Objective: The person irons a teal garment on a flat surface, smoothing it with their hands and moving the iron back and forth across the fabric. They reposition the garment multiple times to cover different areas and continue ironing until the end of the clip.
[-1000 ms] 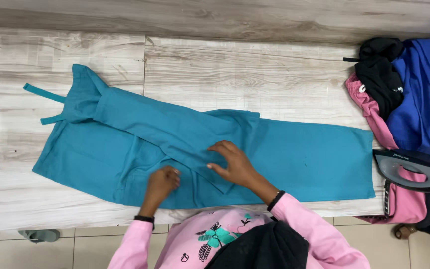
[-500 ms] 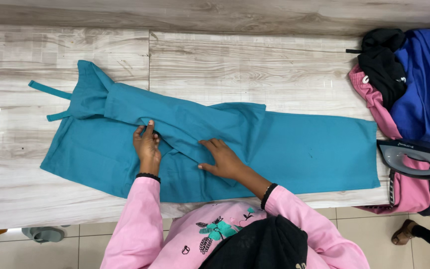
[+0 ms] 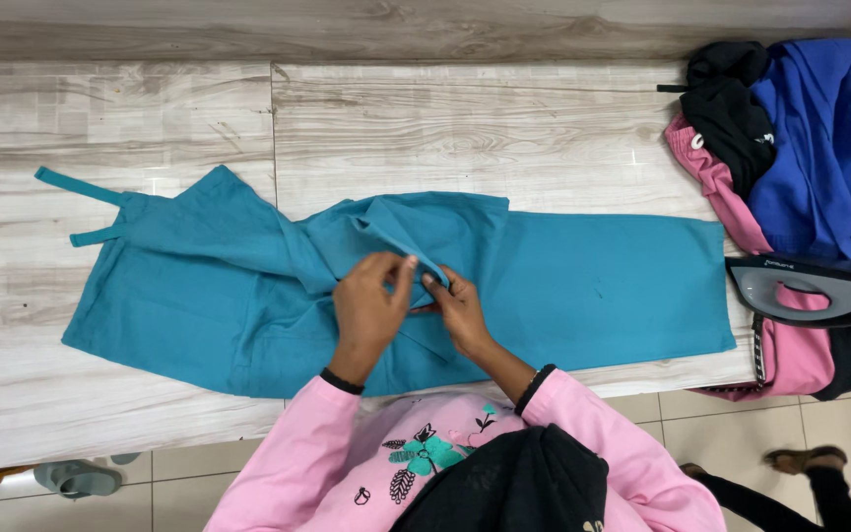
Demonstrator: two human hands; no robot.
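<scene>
Teal trousers [image 3: 603,286] lie spread across a pale wood-grain table [image 3: 465,128], waist ties at the far left. My left hand [image 3: 371,305] and my right hand [image 3: 457,307] meet at the garment's middle. Both pinch a folded edge of the teal cloth and lift it slightly off the table. The upper leg is bunched into a fold just above my fingers. Pink sleeves and black wristbands show on both arms.
A heap of clothes [image 3: 800,148], blue, black and pink, sits at the table's right end. A grey iron [image 3: 815,286] rests on it near the trousers' hem. A sandal [image 3: 76,478] lies on the tiled floor, and another person's foot [image 3: 805,461] shows at lower right.
My left hand moved right from the upper leg fold to meet my right hand. The diagonal leg has been pulled over and now bunches at the middle.
</scene>
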